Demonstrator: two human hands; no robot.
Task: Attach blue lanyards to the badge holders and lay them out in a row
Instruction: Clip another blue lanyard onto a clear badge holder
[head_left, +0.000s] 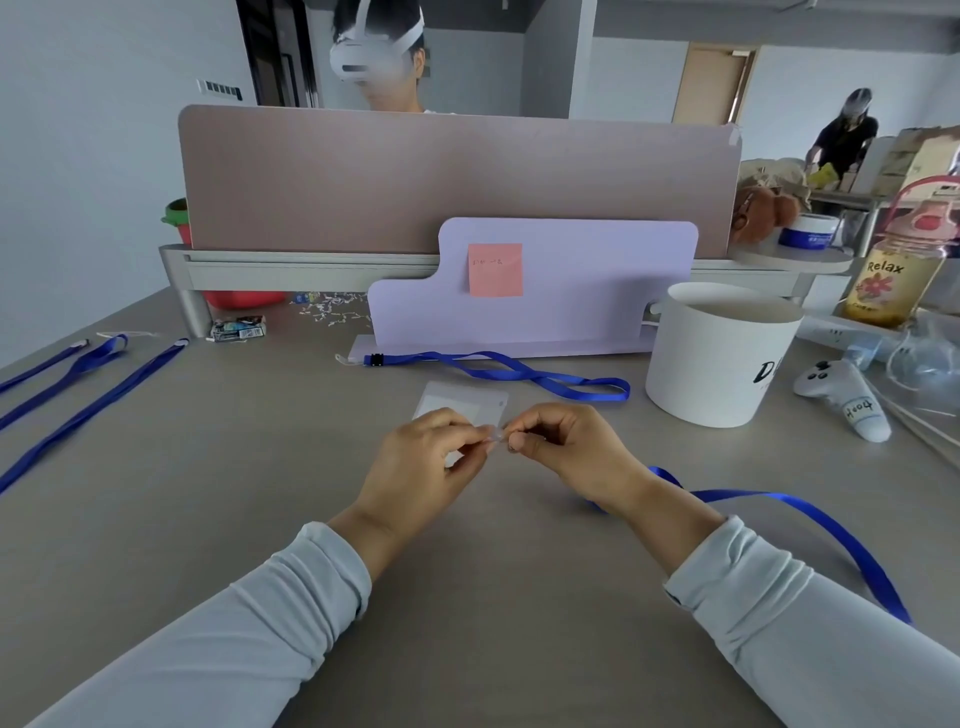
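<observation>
Apparently working partway through the job. Pinching a small clear clip (493, 435) with both left hand (431, 457) and right hand (561, 447), bringing the fingertips together on it. Keeping the badge holder (462, 402) just beyond the left knuckles, probably gripping its near edge. Trailing the blue lanyard (779, 506) out from under the right hand. Leaving a loose lanyard (519, 371) beyond both hands, not yet joined to anything. Seeing three more lanyards (78, 395) far off to the left; not telling whether finished.

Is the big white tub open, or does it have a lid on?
Open. The white tub stands upright with no lid; its rim and inner wall show. What's inside is hidden.
</observation>
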